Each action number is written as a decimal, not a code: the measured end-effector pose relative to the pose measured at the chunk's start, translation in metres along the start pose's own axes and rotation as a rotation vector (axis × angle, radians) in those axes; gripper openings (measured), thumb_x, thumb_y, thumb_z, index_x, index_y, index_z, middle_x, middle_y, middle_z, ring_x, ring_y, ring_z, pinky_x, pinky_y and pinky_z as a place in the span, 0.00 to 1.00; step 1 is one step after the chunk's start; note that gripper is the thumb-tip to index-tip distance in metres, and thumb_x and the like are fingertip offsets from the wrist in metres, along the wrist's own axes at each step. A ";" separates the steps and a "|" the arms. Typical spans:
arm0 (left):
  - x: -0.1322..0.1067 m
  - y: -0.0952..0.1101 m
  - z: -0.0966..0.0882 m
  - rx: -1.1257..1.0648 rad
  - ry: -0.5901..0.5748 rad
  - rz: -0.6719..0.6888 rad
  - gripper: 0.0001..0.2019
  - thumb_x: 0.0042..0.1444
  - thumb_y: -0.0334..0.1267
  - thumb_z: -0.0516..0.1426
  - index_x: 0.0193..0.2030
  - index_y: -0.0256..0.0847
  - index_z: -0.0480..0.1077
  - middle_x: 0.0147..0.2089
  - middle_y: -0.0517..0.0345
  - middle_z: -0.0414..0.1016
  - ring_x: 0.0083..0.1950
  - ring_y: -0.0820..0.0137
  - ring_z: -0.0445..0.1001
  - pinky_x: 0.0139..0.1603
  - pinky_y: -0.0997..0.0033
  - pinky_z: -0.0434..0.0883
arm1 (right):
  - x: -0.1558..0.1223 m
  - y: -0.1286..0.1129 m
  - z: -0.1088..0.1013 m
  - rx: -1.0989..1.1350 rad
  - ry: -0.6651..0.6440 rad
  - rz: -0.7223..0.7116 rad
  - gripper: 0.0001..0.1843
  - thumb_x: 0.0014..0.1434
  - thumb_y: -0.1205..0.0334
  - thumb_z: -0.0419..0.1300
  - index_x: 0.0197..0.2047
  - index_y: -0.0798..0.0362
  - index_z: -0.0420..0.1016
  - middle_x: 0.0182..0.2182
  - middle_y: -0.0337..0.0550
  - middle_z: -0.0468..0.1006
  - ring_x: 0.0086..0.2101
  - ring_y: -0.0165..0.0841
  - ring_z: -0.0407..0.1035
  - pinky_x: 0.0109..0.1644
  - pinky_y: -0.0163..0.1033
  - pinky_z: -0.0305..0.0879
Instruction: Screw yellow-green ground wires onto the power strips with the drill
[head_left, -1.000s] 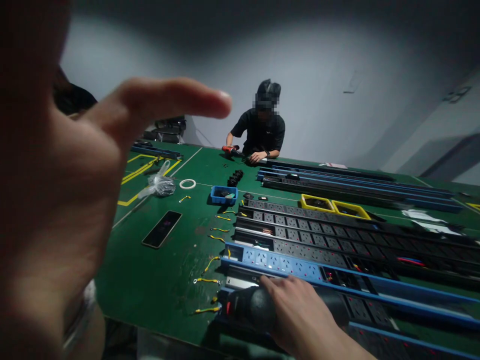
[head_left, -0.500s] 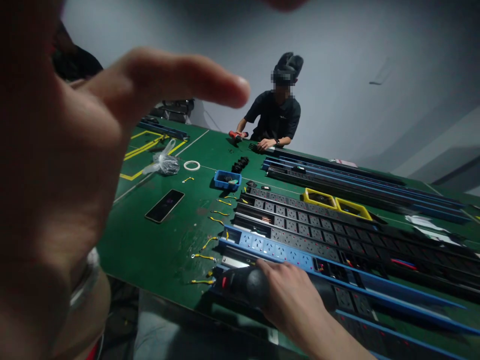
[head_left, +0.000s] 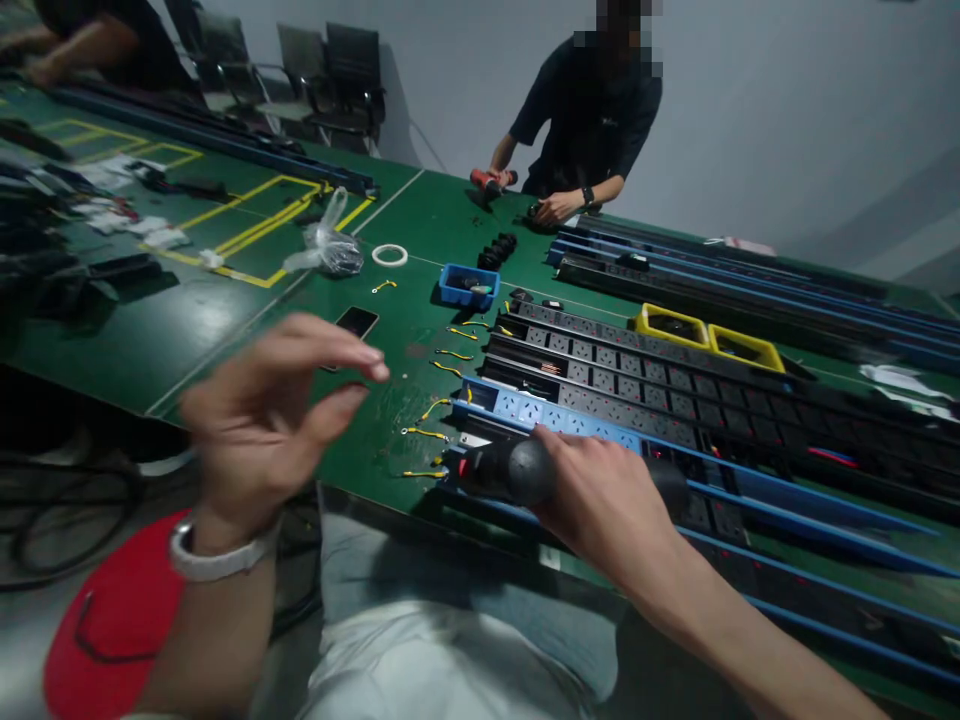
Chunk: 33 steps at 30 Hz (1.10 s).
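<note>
My left hand (head_left: 277,410) is raised in front of the table edge, thumb and index finger curved towards each other with a gap and nothing between them. My right hand (head_left: 600,480) is wrapped round a black cordless drill (head_left: 525,472) with a red part at its front. The drill lies low over the near power strips, and its grip is hidden under my fingers. Just beyond is a blue power strip (head_left: 555,415) with a row of sockets. Short yellow wires with ring ends (head_left: 424,433) lie by the strip ends. Several black power strips (head_left: 622,380) lie behind.
On the green table (head_left: 390,390) are a phone (head_left: 357,322), a tape roll (head_left: 390,256), a plastic bag (head_left: 334,245), a blue bin (head_left: 469,287) and yellow bins (head_left: 675,325). Across it, a co-worker (head_left: 592,120) holds a red drill (head_left: 491,182). A red stool (head_left: 112,610) stands lower left.
My left hand has moved down and away from close before the camera, uncovering the table's left side. The view has tilted down. My right hand stays on the drill.
</note>
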<state>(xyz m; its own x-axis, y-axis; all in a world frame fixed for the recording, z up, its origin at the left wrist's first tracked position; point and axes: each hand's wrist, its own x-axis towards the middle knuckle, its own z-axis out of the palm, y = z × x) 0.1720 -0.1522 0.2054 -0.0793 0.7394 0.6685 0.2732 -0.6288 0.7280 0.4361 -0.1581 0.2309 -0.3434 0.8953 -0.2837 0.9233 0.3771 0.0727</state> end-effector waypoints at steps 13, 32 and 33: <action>-0.155 -0.136 0.029 0.414 -0.643 -0.224 0.11 0.65 0.48 0.57 0.43 0.51 0.81 0.45 0.56 0.79 0.47 0.67 0.71 0.46 0.64 0.63 | 0.014 -0.010 0.004 -0.237 0.420 -0.133 0.14 0.57 0.60 0.66 0.41 0.54 0.65 0.26 0.42 0.76 0.28 0.38 0.72 0.31 0.40 0.57; -0.149 -0.124 0.032 0.479 -0.581 -0.263 0.17 0.69 0.41 0.52 0.35 0.44 0.80 0.37 0.54 0.76 0.42 0.64 0.68 0.45 0.64 0.59 | 0.039 -0.019 -0.018 -0.370 0.556 -0.523 0.10 0.66 0.70 0.48 0.37 0.54 0.68 0.23 0.38 0.68 0.25 0.34 0.61 0.33 0.39 0.55; -0.149 -0.124 0.032 0.478 -0.580 -0.261 0.17 0.69 0.41 0.52 0.35 0.43 0.80 0.36 0.54 0.76 0.41 0.64 0.68 0.45 0.64 0.59 | 0.039 -0.019 -0.017 -0.370 0.554 -0.525 0.10 0.67 0.70 0.48 0.37 0.54 0.69 0.23 0.38 0.68 0.25 0.34 0.60 0.33 0.39 0.55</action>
<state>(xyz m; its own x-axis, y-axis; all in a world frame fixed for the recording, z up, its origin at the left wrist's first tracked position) 0.1801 -0.1764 0.0107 0.2784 0.9386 0.2039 0.7068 -0.3439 0.6182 0.4025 -0.1258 0.2350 -0.8355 0.5327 0.1347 0.5379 0.7430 0.3983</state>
